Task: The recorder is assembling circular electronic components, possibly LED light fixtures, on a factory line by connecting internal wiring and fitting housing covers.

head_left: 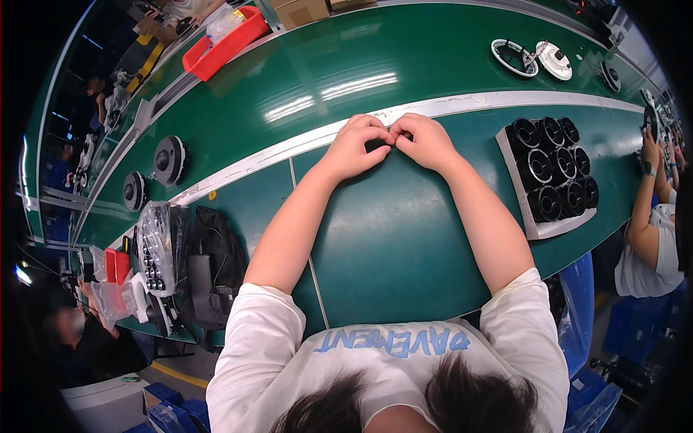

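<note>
A: What fills most of the view?

B: A long green workbench point(404, 238) with a pale strip along its length. At three o'clock sits a white tray point(538, 229) packed with black round parts point(554, 167). At nine o'clock lie two black discs point(155, 173) and clear bags of small pieces point(155, 256); a red bin point(224, 45) is at eleven o'clock.

A: And the hands?

B: Both rest on the bench at twelve o'clock. The left hand point(357, 146) and the right hand point(426, 141) are curled, fingertips meeting, pinched together on a small dark piece point(377, 145) between them.

A: What does that piece look like?

B: Dark, tiny, mostly covered by fingers. I cannot tell its shape.

A: Anything cut off?

B: Another person's arm point(642, 209) enters at three o'clock, body partly out of view.
</note>
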{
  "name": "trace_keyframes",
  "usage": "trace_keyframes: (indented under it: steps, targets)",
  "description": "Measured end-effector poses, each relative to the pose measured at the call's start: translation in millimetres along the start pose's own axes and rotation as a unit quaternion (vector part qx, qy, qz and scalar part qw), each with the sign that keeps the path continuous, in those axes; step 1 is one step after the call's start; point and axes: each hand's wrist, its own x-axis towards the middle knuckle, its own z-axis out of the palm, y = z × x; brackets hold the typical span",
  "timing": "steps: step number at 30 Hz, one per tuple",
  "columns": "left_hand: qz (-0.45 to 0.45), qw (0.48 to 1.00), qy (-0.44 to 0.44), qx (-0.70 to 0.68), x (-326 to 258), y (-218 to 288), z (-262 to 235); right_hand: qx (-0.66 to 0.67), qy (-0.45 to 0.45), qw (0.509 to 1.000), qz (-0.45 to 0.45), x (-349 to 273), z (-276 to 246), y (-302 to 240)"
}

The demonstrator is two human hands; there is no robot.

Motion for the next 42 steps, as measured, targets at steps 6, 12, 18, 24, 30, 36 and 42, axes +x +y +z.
trace_keyframes:
  steps: [6,12,18,24,30,36,42]
  targets:
    - [0.000,1.000,0.006,0.000,-0.8,-2.6,0.8,-0.008,0.004,1.000,-0.030,-1.6,-1.2,-2.7]
    - [0.002,1.000,0.015,0.002,0.0,-4.0,1.0,0.011,0.003,0.999,-0.043,-1.5,-1.2,-1.7]
    - [0.010,1.000,0.016,0.004,0.4,-4.7,0.5,-0.002,0.000,0.998,-0.066,-1.0,-0.3,0.1]
    - [-0.004,1.000,0.005,-0.009,-0.3,-6.0,0.1,-0.003,0.000,0.999,-0.051,-1.2,-0.1,0.1]
    - [-0.007,1.000,0.005,-0.016,-0.4,-5.5,-0.9,0.010,0.004,0.999,-0.035,-0.1,-0.7,-2.3]
    - [-0.016,0.999,0.019,-0.045,-1.4,-5.3,-1.7,0.013,-0.001,1.000,-0.021,-0.5,-1.6,-5.8]
    - [-0.024,0.998,0.017,-0.054,-2.4,-6.7,-2.9,0.025,0.015,0.999,-0.021,-0.3,-0.1,-4.8]
